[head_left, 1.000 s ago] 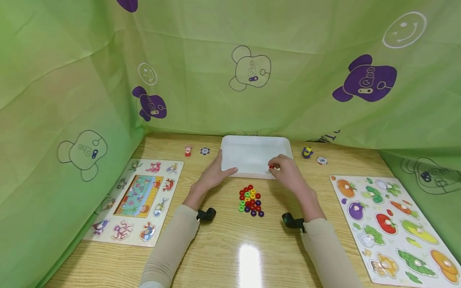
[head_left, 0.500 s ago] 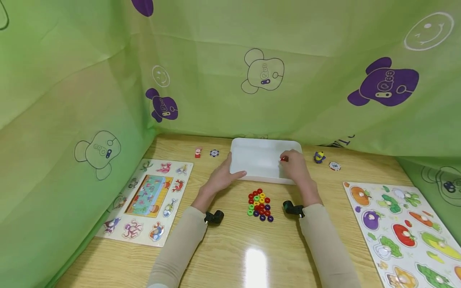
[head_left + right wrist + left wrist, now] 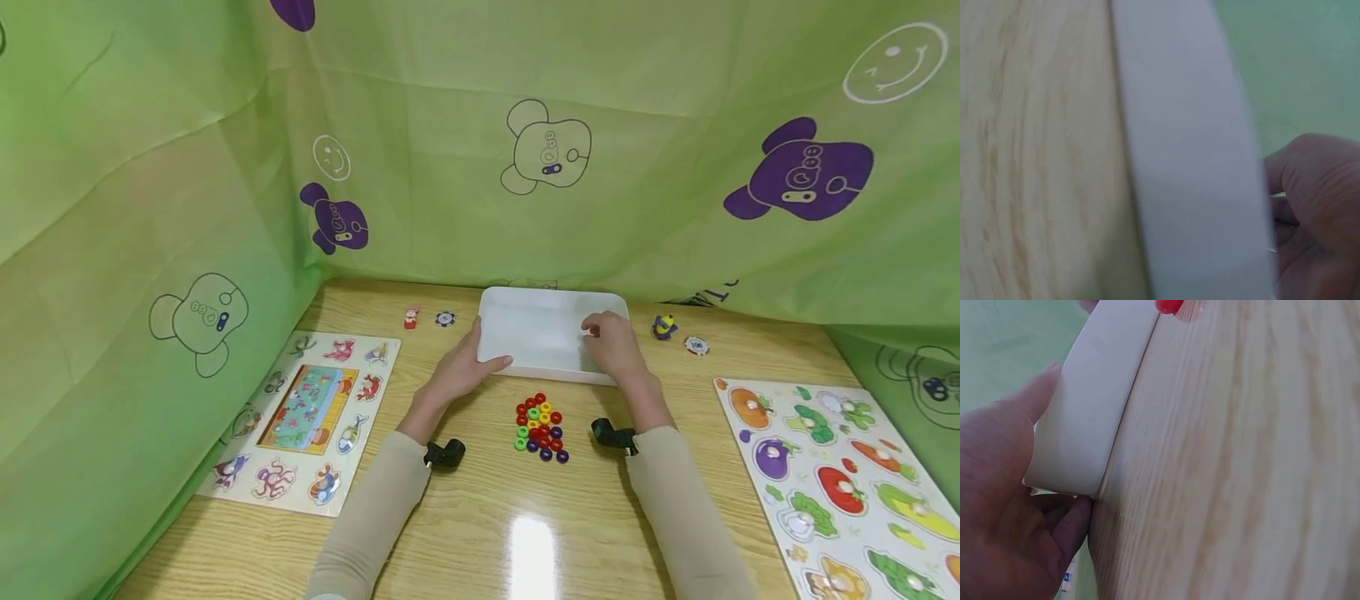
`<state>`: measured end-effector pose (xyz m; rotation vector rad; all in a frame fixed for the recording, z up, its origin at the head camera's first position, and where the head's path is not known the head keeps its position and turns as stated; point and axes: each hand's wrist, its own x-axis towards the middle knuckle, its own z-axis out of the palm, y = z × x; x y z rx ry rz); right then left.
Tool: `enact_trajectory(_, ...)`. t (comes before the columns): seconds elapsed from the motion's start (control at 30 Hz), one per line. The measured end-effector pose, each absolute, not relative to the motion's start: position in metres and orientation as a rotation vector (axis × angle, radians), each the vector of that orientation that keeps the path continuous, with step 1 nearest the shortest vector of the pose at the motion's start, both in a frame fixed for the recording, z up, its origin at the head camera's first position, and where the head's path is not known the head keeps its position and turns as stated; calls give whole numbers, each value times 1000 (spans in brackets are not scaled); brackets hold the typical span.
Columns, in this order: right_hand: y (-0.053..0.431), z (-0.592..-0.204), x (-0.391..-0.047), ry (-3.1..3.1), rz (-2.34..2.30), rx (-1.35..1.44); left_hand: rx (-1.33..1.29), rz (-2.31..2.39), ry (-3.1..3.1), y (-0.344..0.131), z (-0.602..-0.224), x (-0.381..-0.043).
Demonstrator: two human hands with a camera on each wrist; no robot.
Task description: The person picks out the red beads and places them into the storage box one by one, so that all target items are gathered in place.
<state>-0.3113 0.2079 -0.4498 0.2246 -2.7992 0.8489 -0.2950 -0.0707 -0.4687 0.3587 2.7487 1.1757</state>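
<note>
A white tray (image 3: pixel 525 333) lies at the back middle of the table. My left hand (image 3: pixel 459 369) holds its front left corner, thumb on the rim; the left wrist view shows fingers curled beneath that corner. Inside the tray's right part is my right hand (image 3: pixel 617 346), fingers bent toward the thumb. Whether a bead is between those fingertips cannot be made out. The tray wall (image 3: pixel 1191 150) covers part of this hand in the right wrist view. In front of the tray is a cluster of ring-shaped beads (image 3: pixel 544 443), red, yellow, green and purple.
A sea-animal puzzle board (image 3: pixel 300 425) lies to the left, a vegetable puzzle board (image 3: pixel 847 475) to the right. A pink pig figure (image 3: pixel 411 318) and a chip (image 3: pixel 445 319) stand left of the tray; a yellow-purple figure (image 3: pixel 664 327) and another chip (image 3: pixel 696 345) lie to its right.
My right hand has moved deeper into the tray from its front edge. The red bead seen earlier at its fingertips no longer shows. The left hand stays on the tray corner.
</note>
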Motion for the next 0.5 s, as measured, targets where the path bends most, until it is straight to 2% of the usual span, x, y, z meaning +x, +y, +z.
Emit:
enact_trajectory(0.33,198,-416,-269,-2824,986,496,328,1173,2770,-67,-468,-295)
enact_trajectory(0.5,189,-413,-241,-2889,991,643,316,1170,2775,-68,-471,-294)
